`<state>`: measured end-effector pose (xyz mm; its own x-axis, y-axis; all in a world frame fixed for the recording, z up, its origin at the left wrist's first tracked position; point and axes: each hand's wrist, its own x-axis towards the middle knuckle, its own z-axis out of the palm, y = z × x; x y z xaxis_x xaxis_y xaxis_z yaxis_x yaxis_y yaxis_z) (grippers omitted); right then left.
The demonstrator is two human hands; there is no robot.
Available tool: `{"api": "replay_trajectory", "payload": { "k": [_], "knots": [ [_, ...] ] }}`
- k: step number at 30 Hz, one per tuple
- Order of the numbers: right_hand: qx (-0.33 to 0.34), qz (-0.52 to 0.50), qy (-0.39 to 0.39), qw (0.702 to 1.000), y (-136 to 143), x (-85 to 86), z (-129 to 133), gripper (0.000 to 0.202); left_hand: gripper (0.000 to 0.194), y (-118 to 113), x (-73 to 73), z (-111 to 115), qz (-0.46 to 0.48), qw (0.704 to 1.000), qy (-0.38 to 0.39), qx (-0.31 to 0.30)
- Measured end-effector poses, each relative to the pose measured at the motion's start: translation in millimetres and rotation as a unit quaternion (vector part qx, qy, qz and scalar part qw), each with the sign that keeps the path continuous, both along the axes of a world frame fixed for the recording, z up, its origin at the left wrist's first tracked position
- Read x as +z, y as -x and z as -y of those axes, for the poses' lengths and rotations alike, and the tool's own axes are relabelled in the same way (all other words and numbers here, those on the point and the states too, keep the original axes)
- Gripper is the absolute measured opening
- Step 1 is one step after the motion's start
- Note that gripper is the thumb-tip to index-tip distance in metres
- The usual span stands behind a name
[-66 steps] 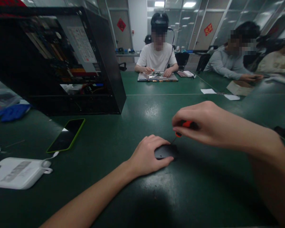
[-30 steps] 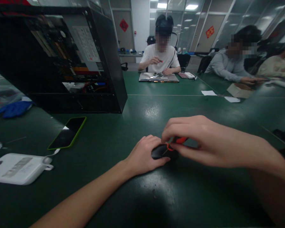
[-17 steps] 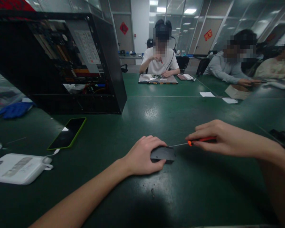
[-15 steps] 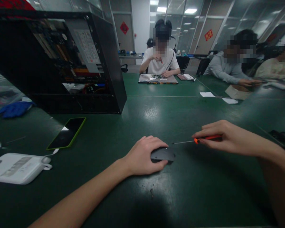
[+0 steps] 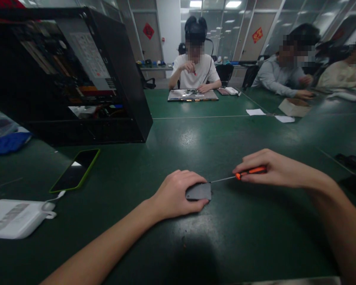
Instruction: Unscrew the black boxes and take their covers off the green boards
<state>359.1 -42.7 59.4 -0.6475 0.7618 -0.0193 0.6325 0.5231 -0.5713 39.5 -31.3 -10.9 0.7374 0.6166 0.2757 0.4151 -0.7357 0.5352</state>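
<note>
My left hand (image 5: 175,194) is wrapped round a grey computer mouse (image 5: 199,191) on the green table, fingers over its far side and thumb along its near side. The hand hides the mouse's left end. From the right, my right hand (image 5: 268,166) grips a screwdriver (image 5: 251,171) by its orange and black handle. Its thin metal shaft points left, and the tip appears to meet the far right corner of the mouse. Whether the tip is inside a gap there I cannot tell.
An opened black computer case (image 5: 118,79) stands at the back left. Nearer are a phone (image 5: 75,170) in a green case, a white power bank (image 5: 16,217) and a blue glove (image 5: 10,142). Across the table a person (image 5: 194,71) sits behind a flat panel (image 5: 178,95); others sit at right.
My right hand has brought the screwdriver left, its tip from just off the mouse to its corner. The mouse now shows a flatter grey face. The whole view has shifted slightly.
</note>
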Motion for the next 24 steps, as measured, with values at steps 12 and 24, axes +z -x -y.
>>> {"api": "replay_trajectory", "payload": {
  "k": [12,24],
  "knots": [
    [0.111,0.011,0.094,0.989,22,-14.5,-42,0.044,0.039,0,-3.7,-4,0.001,1.000,0.005,-0.017],
    [0.059,-0.035,-0.030,0.997,30,-51.4,-8,0.040,0.045,-4,-8.2,-2,0.032,0.999,-0.006,0.009]
  ]
}}
